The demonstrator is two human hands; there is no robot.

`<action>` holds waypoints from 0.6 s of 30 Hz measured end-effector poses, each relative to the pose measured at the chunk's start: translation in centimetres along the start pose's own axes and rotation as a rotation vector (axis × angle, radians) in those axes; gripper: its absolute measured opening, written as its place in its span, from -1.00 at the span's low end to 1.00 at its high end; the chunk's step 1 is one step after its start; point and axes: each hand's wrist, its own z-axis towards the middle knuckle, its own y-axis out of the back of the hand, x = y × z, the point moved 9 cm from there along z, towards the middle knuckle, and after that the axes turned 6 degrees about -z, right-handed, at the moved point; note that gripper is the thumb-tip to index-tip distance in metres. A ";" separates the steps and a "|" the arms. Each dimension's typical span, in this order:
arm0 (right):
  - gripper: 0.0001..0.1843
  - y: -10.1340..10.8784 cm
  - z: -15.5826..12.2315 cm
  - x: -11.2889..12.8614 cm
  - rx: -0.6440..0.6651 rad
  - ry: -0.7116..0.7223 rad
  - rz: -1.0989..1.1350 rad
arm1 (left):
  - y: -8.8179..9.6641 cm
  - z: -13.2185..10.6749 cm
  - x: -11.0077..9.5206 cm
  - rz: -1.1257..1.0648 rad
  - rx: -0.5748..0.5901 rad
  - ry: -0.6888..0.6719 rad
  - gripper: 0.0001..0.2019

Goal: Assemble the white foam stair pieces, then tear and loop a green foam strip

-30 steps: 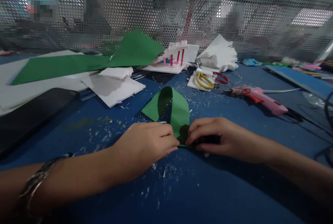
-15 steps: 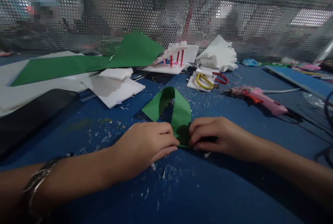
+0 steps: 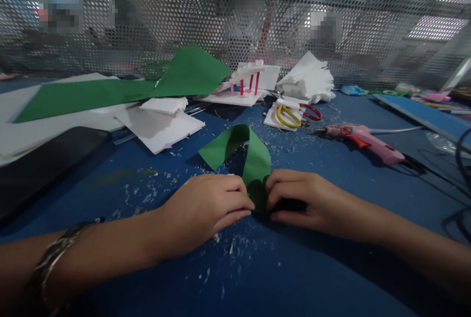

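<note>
A strip of green paper [image 3: 253,157] arches up from the blue table [image 3: 257,268] just beyond my hands. My left hand [image 3: 206,206] is curled, fingertips pressed on the strip's near end. My right hand [image 3: 298,197] is also curled and pinches that same end from the right, the two sets of fingertips almost meeting. The strip's far end rests on the table to the left. The part of the paper under my fingers is hidden.
White scraps litter the table. A pink glue gun [image 3: 362,138] lies to the right, scissors [image 3: 296,113] with yellow and red handles behind. White foam pieces [image 3: 160,125], a large green sheet [image 3: 110,89] and a dark flat object [image 3: 40,162] lie left. A perforated metal screen [image 3: 206,8] closes the back.
Both hands have stayed on the strip's near end, shifting only slightly. The green loop has leaned a little further left and its arch has widened.
</note>
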 end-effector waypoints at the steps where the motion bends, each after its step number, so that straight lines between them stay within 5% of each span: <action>1: -0.95 0.0 0.0 0.1 -0.014 -0.003 -0.019 | 0.0 0.0 0.0 0.001 0.001 -0.001 -0.84; 18: -0.91 -0.5 0.3 0.4 -0.124 -0.042 -0.157 | -0.2 -0.3 0.2 0.083 0.036 0.025 -0.87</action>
